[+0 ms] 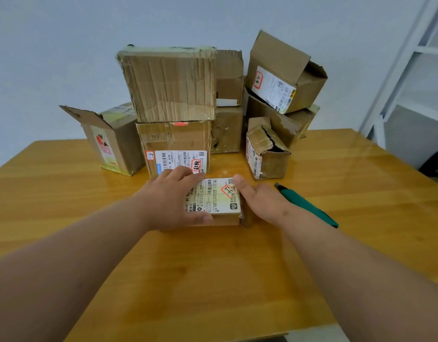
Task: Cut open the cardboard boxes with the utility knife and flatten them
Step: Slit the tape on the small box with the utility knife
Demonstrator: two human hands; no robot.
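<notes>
The left hand is curled over the left end of a small labelled cardboard box, thumb on its near side, while the right hand is laid against its right end with the fingers hidden behind it. The box is set near the middle of the wooden table. A green utility knife lies untouched just right of the right hand. Stacked cardboard boxes are piled along the far edge.
</notes>
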